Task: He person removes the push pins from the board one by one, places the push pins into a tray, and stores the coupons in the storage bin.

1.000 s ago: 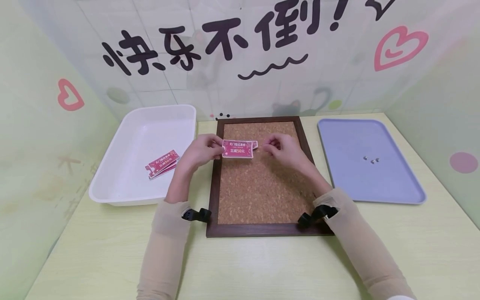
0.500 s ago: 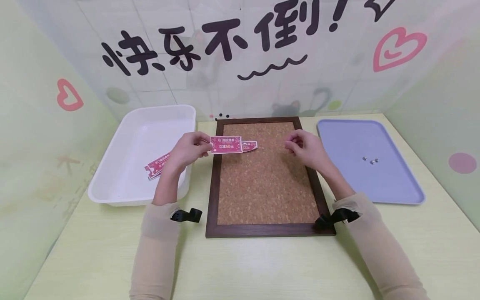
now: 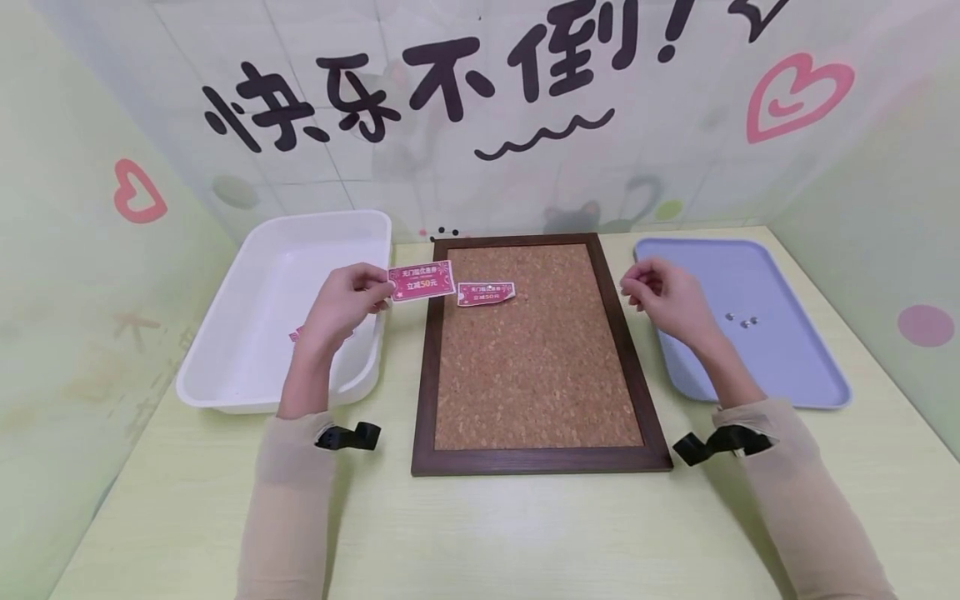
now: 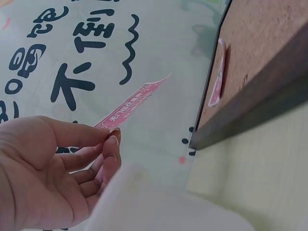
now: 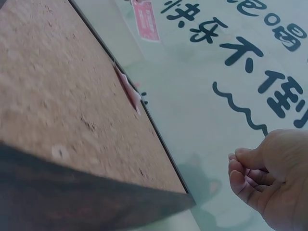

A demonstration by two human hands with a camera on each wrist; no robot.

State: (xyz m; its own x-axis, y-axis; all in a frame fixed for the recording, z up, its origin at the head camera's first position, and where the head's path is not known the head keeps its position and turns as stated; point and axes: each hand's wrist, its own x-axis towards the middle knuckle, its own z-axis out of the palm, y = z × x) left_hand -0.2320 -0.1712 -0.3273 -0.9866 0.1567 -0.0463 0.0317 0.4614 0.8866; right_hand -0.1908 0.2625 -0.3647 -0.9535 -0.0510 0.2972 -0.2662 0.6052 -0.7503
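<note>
My left hand [image 3: 347,307] pinches the left edge of a pink coupon [image 3: 422,281] between thumb and forefinger. It holds the coupon up between the white bin [image 3: 197,367] and the corkboard [image 3: 536,375]. On the board's upper left lies a second coupon [image 3: 486,294], its lower right edge lifted, with a small shiny dot near its top. Over the left rim of the lilac tray [image 3: 720,358] is my right hand [image 3: 667,304], fingers curled and thumb against the forefinger. In the right wrist view nothing shows between those fingertips; something tiny could be hidden.
More coupons [image 3: 297,333] lie in the white bin, mostly hidden behind my left arm. Several small silver pieces [image 3: 744,321] sit on the tray. The corkboard has a raised dark wooden frame [image 3: 540,460]. A printed wall [image 3: 525,183] stands close behind everything.
Both hands have moved apart: the left with its coupon leftward off the board, the right from above the board over to the tray. The second coupon, partly covered before, now shows fully.
</note>
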